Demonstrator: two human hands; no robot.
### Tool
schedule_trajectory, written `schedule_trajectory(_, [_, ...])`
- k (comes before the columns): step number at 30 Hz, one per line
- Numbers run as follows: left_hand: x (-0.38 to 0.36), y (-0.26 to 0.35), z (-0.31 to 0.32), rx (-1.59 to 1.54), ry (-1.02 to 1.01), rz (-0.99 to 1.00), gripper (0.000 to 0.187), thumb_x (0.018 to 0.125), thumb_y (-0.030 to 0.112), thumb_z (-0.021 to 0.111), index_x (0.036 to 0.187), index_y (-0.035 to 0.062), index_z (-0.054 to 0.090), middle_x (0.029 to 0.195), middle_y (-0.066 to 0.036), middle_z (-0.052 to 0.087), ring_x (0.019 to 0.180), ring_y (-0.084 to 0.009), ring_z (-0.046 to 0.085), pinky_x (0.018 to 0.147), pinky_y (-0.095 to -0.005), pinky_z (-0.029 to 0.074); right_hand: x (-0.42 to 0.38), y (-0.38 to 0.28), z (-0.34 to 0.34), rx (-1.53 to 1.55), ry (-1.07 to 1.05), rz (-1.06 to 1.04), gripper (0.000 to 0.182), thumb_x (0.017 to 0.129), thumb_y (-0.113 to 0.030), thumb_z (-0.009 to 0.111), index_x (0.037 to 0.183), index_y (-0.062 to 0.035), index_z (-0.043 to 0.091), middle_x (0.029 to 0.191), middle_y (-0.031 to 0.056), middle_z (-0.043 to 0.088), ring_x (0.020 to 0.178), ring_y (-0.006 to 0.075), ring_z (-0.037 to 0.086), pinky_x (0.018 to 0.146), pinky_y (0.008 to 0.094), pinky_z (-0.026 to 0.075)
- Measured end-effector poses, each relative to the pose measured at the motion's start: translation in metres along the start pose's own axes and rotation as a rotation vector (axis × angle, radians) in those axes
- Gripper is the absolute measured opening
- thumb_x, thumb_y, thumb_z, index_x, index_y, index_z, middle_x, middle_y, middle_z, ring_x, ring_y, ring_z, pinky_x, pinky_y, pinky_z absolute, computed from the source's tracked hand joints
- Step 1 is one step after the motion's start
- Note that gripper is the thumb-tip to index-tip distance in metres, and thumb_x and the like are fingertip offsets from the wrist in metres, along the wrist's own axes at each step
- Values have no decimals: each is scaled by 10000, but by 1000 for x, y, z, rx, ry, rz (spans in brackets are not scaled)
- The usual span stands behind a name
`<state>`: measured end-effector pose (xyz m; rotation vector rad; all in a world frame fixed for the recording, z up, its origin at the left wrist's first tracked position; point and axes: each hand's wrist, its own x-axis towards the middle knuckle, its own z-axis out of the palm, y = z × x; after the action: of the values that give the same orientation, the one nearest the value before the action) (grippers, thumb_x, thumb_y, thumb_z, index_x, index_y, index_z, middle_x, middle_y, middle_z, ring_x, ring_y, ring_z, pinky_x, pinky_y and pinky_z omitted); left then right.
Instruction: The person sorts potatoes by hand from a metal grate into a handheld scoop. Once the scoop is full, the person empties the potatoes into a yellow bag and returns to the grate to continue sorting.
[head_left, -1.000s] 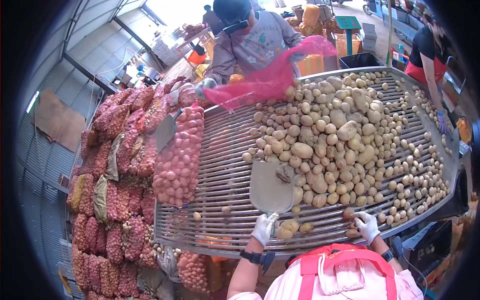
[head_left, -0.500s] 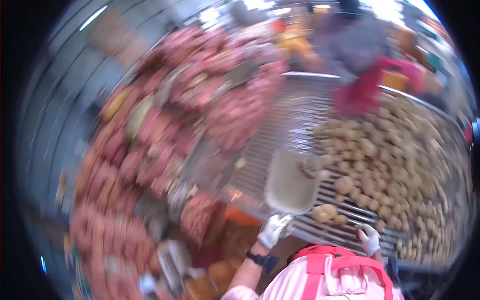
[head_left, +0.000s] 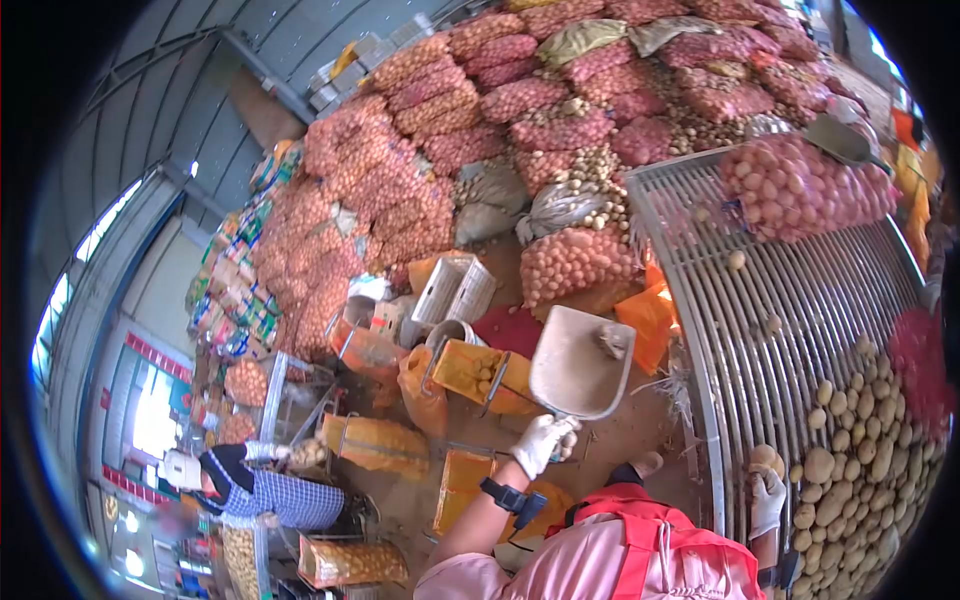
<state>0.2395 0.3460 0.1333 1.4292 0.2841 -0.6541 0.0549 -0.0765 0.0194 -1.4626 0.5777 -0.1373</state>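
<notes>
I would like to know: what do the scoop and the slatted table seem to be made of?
Scoop: metal or plastic; its matte, dusty greyish surface leaves this open.
Slatted table: probably bare metal, fairly smooth, because bright highlights run along it.

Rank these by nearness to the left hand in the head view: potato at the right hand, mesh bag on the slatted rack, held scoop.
1. Held scoop: in the left hand.
2. Potato: rightward, at the right hand.
3. Mesh bag: upper right, on the rack.
</notes>
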Motion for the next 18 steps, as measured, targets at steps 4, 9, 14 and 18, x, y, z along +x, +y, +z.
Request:
schedule_trajectory(4, [-7,10,-86,-168,209,47,141,926,172,586,920,46,648,646,-26,626,467,-120,570,425,-237,462,14,-25,55,-80,-105,-1,192,911,-28,531,1043,9,665,870,20,660,769,82,587,690,226,468])
schedule_trajectory(9, [2,39,-188,-252,496,145,161,915,204,603,890,47,628,611,-20,587,441,-121,528,392,-250,399,49,-16,115,-262,-167,-30,187,912,-46,540,1040,3,667,871,30,665,767,84,601,690,237,487])
schedule_trajectory(14, [34,75,-294,-153,790,129,173,914,231,593,822,87,623,602,-9,602,430,-119,549,373,-255,413,78,-79,210,-244,-289,102,190,930,-20,525,1074,1,648,851,34,656,696,94,593,618,236,483])
schedule_trajectory(18, [91,107,-403,226,1067,-41,174,886,220,604,801,71,639,609,-60,628,458,-179,590,408,-327,451,106,-76,256,-367,-295,43,178,858,1,578,997,10,690,731,26,644,647,77,584,596,239,482])
